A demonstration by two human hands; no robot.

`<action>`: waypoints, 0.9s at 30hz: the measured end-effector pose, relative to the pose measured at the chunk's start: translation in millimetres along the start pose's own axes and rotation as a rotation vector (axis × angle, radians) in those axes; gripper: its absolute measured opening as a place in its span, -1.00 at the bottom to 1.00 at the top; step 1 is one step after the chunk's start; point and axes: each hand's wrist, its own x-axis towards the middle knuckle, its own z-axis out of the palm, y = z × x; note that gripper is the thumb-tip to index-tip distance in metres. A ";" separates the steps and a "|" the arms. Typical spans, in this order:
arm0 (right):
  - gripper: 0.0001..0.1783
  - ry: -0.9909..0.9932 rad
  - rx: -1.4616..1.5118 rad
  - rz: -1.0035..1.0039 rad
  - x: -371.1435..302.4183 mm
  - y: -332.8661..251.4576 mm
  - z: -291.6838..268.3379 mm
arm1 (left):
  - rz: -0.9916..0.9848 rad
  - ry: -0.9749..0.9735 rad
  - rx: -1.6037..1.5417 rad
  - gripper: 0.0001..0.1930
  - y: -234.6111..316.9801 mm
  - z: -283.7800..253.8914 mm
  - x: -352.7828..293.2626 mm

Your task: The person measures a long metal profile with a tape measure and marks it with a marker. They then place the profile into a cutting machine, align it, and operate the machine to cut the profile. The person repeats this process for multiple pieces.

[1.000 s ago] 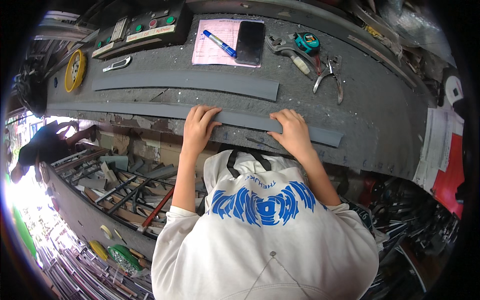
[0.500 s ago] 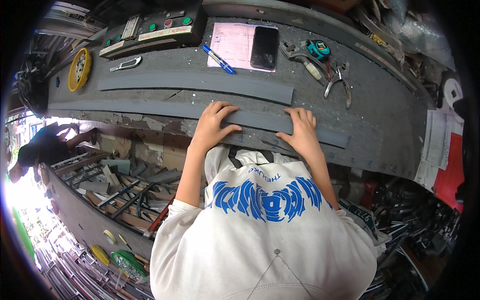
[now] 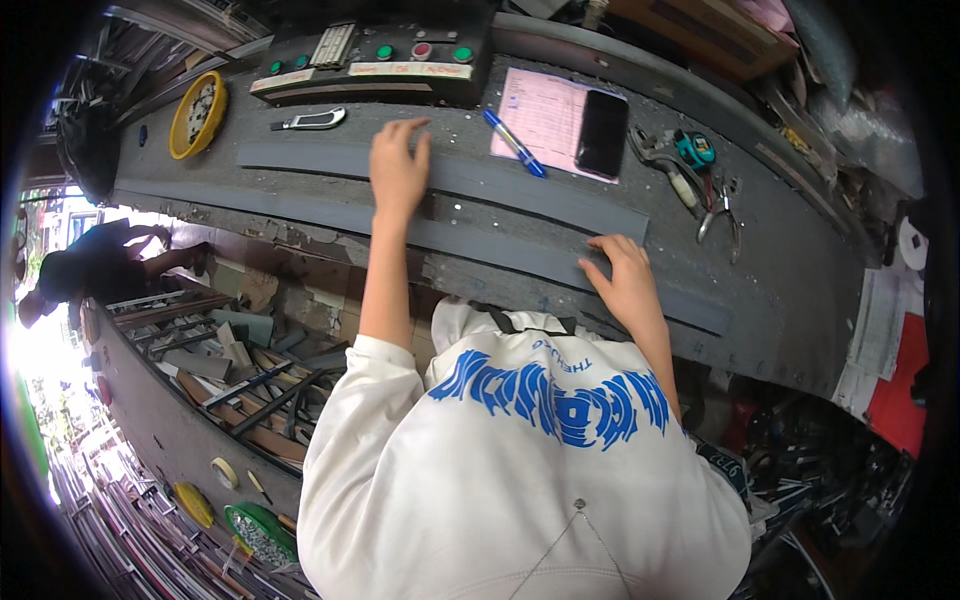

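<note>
Two long flat grey strips lie side by side across the grey workbench. My left hand is over the far strip, fingers stretched out and thumb apart, holding nothing; whether it touches the strip I cannot tell. To its left lies a utility knife with a light handle. My right hand is at the near strip, close to that strip's right part. Its fingers are loosely bent with the thumb apart, and nothing shows in its grasp.
A blue marker and a black phone lie on a pink sheet. Right of them are a tape measure and pliers. A button box and yellow basket stand farther left. Offcuts fill a bin; a person is beyond.
My left hand has left the near strip and moved away from me, over the far strip. The right hand stays by the near strip. The whole view has shifted and turned somewhat.
</note>
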 end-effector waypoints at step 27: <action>-0.74 -0.124 0.559 -0.067 40.4 -72.1 67.2 | -0.467 0.309 0.243 -0.73 -69.3 -130.6 -131.7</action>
